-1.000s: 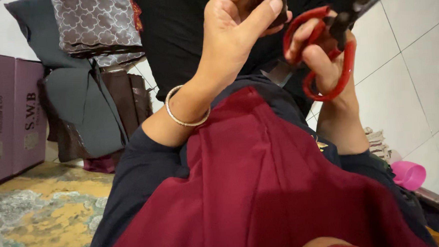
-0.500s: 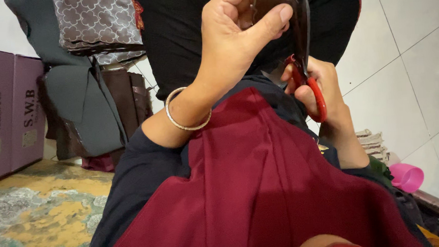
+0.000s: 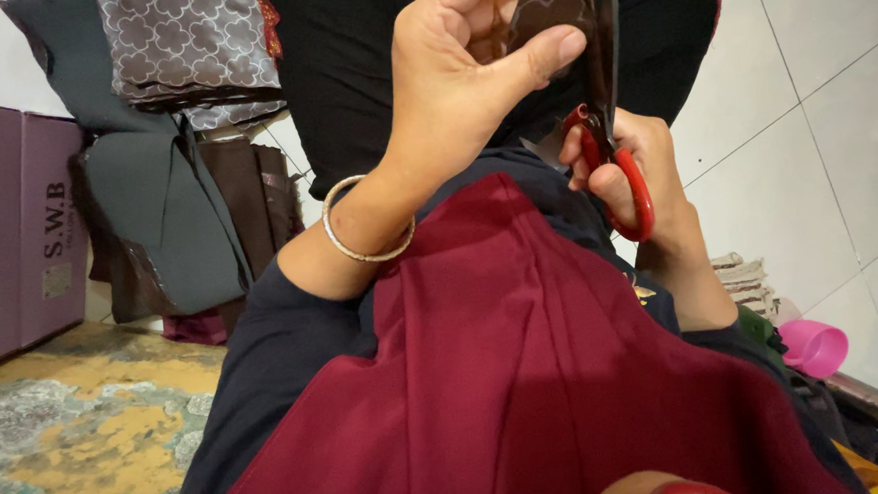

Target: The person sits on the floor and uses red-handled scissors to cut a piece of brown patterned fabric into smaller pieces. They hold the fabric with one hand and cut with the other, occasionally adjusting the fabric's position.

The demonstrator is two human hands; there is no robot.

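A wide maroon cloth drapes over the person's lap, filling the lower part of the view. Behind it, folded grey and patterned fabrics are stacked against the wall, beside purple boxes at the left edge of the tiled floor. The left hand, a bangle on its wrist, pinches a small dark brown piece between thumb and fingers, raised above the lap. The right hand is curled through the red handles of scissors, whose blades touch the piece's edge.
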